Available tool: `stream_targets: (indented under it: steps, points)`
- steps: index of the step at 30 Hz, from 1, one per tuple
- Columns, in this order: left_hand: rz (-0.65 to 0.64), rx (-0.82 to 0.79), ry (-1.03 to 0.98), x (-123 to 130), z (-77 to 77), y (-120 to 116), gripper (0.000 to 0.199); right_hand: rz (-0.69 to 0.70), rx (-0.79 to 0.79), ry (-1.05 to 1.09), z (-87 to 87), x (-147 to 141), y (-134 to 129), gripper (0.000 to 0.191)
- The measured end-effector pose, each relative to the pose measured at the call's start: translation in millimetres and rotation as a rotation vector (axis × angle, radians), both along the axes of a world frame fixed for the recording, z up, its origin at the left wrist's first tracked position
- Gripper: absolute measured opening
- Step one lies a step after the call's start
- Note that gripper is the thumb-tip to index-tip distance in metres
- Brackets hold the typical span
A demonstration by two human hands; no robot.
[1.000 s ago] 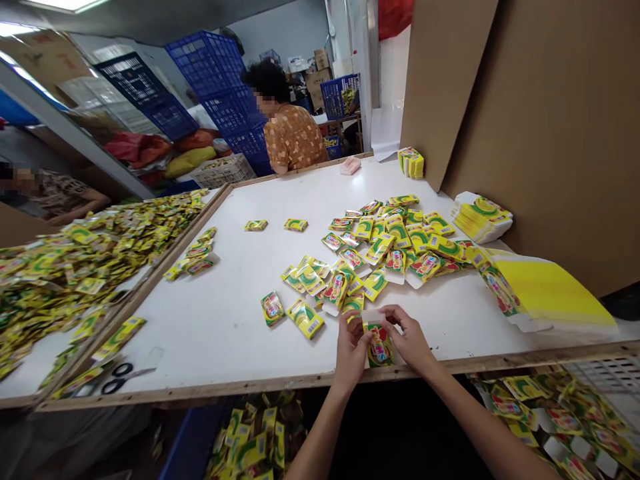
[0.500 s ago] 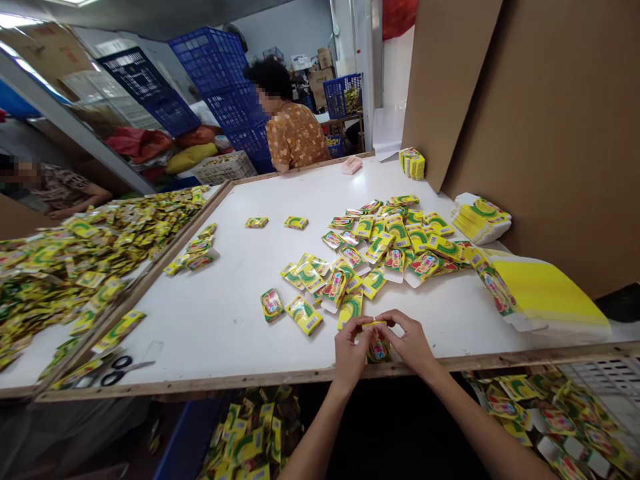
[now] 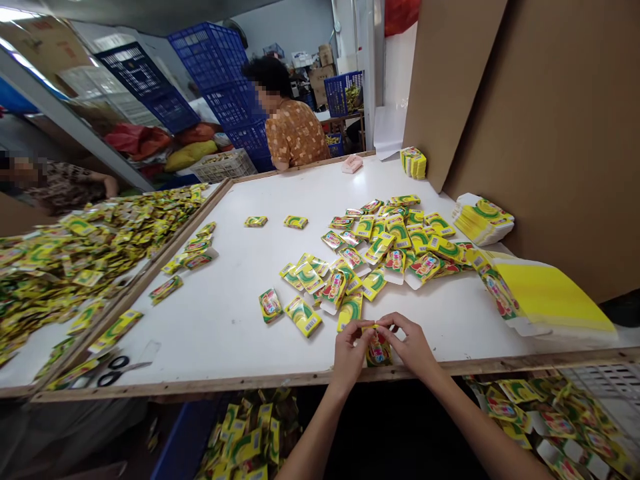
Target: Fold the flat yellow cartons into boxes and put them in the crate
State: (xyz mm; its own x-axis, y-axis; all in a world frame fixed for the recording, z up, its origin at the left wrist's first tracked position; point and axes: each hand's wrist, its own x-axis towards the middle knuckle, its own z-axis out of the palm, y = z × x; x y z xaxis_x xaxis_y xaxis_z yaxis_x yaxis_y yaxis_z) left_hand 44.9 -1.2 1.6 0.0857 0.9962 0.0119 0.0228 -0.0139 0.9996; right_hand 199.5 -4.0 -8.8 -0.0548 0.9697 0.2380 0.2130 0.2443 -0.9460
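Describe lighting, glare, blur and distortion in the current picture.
Head view, lighting: the top-left corner is washed out, the lower left dim; head view, glare: a pale highlight on the white table near the pink item; head view, distortion: the yellow stack looks stretched; head view, sharpness: left hand and right hand read fairly clearly, packet lettering less so.
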Motion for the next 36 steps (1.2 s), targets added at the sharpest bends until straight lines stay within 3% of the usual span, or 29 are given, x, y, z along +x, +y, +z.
stream_targets:
  steps: [4,8,11,15,18,21,24,26,31,34,36]
  points:
    - [-0.040,0.002,0.066,0,-0.4,-8,0.025,0.023,0.037,-0.003,-1.9,1,-2,0.018]
    - [0.100,0.101,0.197,-18,12.8,-24,0.023,0.043,0.029,-0.001,-0.6,-3,1,0.020]
    - [0.248,0.108,0.343,-72,33.9,-45,0.026,0.048,0.025,-0.076,-2.5,-10,7,0.019]
    - [0.236,0.089,0.764,-161,64.3,-69,0.028,0.037,0.058,-0.205,-2.8,-31,30,0.018]
    - [0.323,0.141,0.936,-187,73.9,-76,0.029,-0.128,0.070,-0.229,3.9,-54,63,0.020]
    - [0.335,0.164,0.866,-164,66.0,-69,0.029,-0.230,0.082,-0.275,12.0,-75,97,0.041]
    - [0.225,0.106,0.681,-116,45.3,-50,0.028,-0.183,0.060,-0.315,14.2,-84,115,0.049]
    - [0.169,0.021,0.510,-85,29.0,-34,0.031,-0.142,0.028,-0.255,11.0,-81,113,0.048]
    - [0.230,-0.095,0.124,-34,1.0,-8,0.038,-0.117,-0.143,0.106,-7.9,-57,65,0.029]
    - [0.316,-0.022,-0.050,-14,0.6,-4,0.032,-0.063,-0.258,0.322,-18.6,-47,23,0.033]
    - [0.309,0.007,-0.165,-3,4.6,-4,0.033,0.007,-0.289,0.308,-21.4,-40,1,0.034]
